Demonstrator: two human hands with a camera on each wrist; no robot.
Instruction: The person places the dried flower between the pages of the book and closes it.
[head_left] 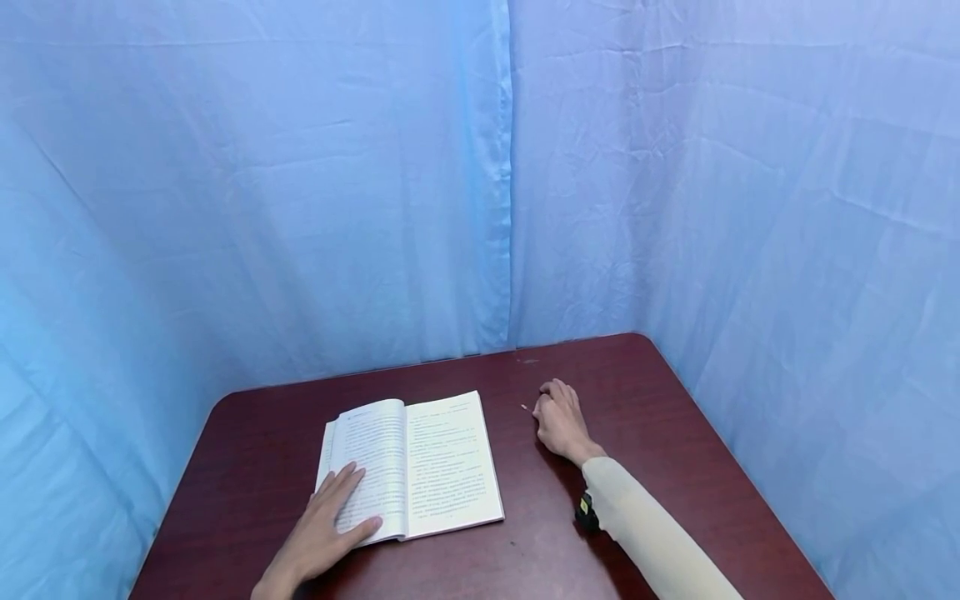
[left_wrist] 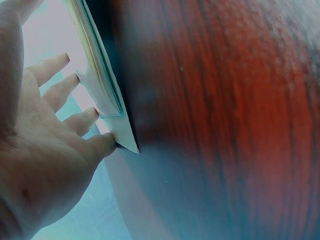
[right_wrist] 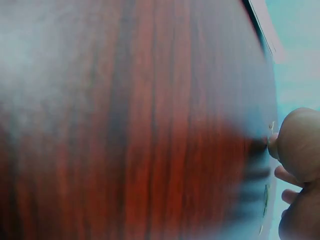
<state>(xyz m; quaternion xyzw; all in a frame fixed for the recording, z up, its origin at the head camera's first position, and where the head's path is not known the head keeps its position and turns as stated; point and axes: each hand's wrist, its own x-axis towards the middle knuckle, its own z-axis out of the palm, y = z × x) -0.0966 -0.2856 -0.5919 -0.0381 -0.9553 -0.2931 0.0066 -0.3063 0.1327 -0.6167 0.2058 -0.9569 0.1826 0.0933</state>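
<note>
An open book with printed pages lies on the table, its left pages bulging up near the spine. My left hand rests on the lower left page, its fingers spread and the thumb pointing toward the spine. In the left wrist view, those fingers lie over the book's edge, where the page stack shows. To the right of the book, apart from it, my right hand rests on the table with its fingers loosely bent. Nothing shows in its grasp, though its palm is hidden. A tiny pale speck lies just left of its fingertips.
The dark red-brown wooden table has rounded far corners. Blue curtains hang behind it and along both sides. A small black device with a yellow patch sits at my right wrist, beside a cream sleeve.
</note>
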